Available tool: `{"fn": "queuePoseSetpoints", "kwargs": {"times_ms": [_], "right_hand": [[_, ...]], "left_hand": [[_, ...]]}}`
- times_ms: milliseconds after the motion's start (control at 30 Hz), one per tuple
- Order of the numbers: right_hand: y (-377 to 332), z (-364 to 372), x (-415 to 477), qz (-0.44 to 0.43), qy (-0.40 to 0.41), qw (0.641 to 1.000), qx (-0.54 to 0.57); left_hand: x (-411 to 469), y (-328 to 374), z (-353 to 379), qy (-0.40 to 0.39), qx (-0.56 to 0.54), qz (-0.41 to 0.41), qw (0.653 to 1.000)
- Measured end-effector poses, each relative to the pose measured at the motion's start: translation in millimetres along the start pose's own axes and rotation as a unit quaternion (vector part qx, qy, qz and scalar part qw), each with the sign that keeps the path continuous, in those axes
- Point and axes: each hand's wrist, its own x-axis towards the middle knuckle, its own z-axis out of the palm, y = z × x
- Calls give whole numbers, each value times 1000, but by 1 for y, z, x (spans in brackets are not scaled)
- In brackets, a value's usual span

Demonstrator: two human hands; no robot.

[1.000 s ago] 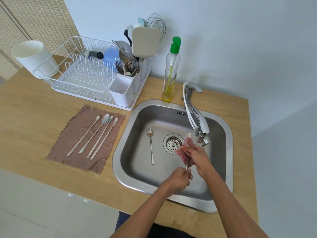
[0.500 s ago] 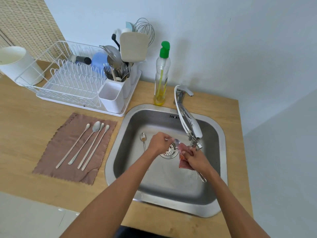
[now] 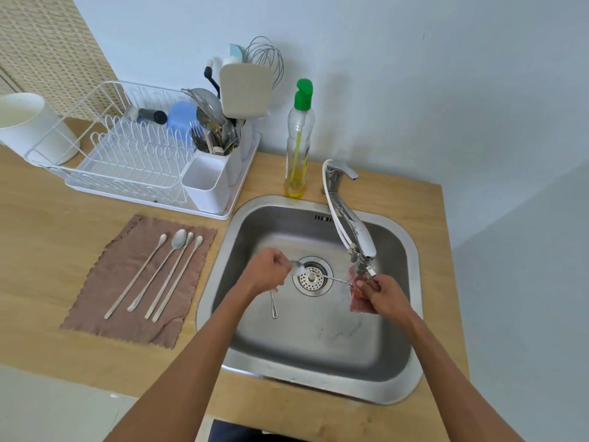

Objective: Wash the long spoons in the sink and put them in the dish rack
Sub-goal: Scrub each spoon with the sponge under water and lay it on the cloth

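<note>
Four long pale spoons lie on a brown cloth before the white wire dish rack. Over the stainless steel sink, the left hand grips the bowl end of a long metal spoon held across the drain. The right hand pinches a red mesh scrubber round its handle, under the chrome tap.

A: The square steel sink?
B: Brushed, matt, scuffed. The curved chrome tap at its one o'clock is mirror-glossy.
A: And the pale wooden counter?
B: Smooth, satin grain. At nine o'clock lies a brown woven cloth, matt, with frayed edges. The white coated-wire dish rack at eleven is glossy. The thin metal long spoon shines. The red mesh rag looks rough.
</note>
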Motion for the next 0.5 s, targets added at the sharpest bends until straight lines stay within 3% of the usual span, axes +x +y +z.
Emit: {"fn": "queuePoseSetpoints", "kwargs": {"times_ms": [100,167,267,400,500], "right_hand": [[-4,5,-2,18,37,991,125],[-5,11,-3,18,51,985,164],[-4,25,1,41,62,969,237],[-12,47,2,104,57,910,397],[-16,60,-6,93,22,903,419]], "left_hand": [[-16,-9,6,-124,51,-21,991],[-26,-17,11,-145,51,-17,988],[-48,-23,21,-140,0,-12,990],[-72,-24,47,-87,-89,-61,990],[-82,-28,60,-56,-121,-86,987]]}}
